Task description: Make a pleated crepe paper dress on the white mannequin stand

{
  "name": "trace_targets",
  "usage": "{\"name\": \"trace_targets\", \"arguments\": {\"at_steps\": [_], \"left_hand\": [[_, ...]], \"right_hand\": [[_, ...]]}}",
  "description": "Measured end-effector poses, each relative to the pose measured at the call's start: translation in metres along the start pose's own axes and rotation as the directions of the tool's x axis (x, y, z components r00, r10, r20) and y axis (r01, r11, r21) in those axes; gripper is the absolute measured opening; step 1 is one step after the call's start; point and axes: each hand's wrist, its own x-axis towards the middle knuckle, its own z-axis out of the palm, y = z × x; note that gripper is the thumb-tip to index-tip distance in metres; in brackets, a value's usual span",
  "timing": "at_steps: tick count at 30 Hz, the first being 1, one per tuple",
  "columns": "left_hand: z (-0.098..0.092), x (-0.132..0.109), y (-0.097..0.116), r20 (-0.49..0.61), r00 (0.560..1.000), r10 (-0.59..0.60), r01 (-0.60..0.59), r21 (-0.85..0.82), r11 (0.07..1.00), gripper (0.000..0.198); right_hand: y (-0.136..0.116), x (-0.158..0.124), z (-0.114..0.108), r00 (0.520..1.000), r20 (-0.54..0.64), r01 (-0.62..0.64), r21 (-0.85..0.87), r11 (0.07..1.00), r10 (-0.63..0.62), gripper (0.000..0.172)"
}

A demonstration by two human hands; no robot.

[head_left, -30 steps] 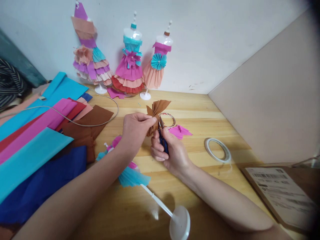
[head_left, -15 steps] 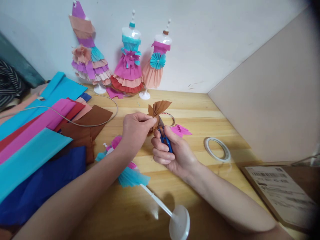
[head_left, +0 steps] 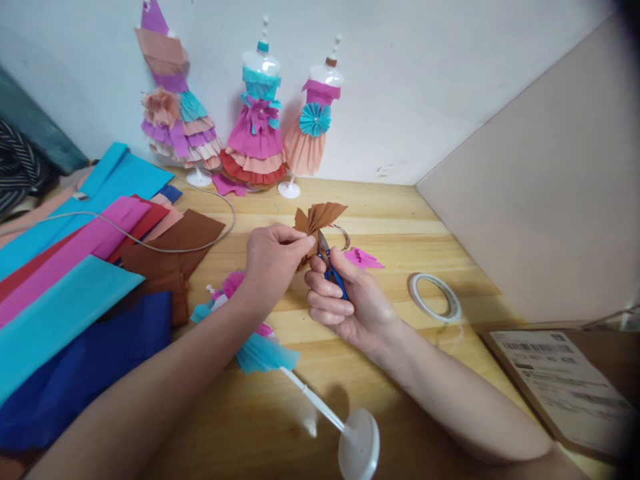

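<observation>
My left hand [head_left: 277,257] pinches a pleated piece of brown crepe paper [head_left: 323,217] that fans out above the fingertips. Closed around blue-handled thread snips [head_left: 334,270] is my right hand [head_left: 345,293]; the blades point up at the brown paper, close beside my left fingertips. Whether the blades touch the paper I cannot tell. Under my left forearm lies a small dress form [head_left: 267,350] in a pink and turquoise paper dress, partly hidden, its white stand [head_left: 360,443] toward me.
Folded crepe paper sheets [head_left: 70,287] cover the left side, with a grey cord [head_left: 200,250] across them. Three dressed forms [head_left: 255,127] stand along the wall. On the right are a tape roll [head_left: 435,298] and a cardboard box [head_left: 560,387]. A pink scrap [head_left: 364,258] lies behind my right hand.
My right hand and the snips have shifted very slightly right. The brown paper's fan has spread a little further right. My left hand keeps its pinch.
</observation>
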Motion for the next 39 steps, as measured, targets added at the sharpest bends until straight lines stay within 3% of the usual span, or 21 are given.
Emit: {"name": "trace_targets", "arguments": {"at_steps": [17,27,30,39], "left_hand": [[-0.001,0.000,-0.001,0.020,1.000,0.009,-0.009,0.016,1.000,0.013],[-0.018,0.010,0.010,0.132,0.991,-0.021,0.037,-0.116,0.993,0.015],[-0.026,0.015,0.015,0.227,0.973,-0.034,0.063,-0.121,0.991,0.017],[-0.033,0.019,0.013,0.320,0.946,-0.048,0.110,-0.176,0.978,0.013]], "right_hand": [[0.000,0.001,-0.001,1.000,-0.019,-0.003,0.001,1.000,0.003,0.039],[0.004,0.003,-0.003,0.998,-0.004,0.070,-0.100,0.993,-0.071,0.034],[0.007,0.002,-0.002,0.994,0.029,0.106,-0.145,0.984,-0.103,0.033],[0.006,-0.002,-0.001,0.992,0.128,0.008,-0.080,0.997,0.002,0.034]]}}
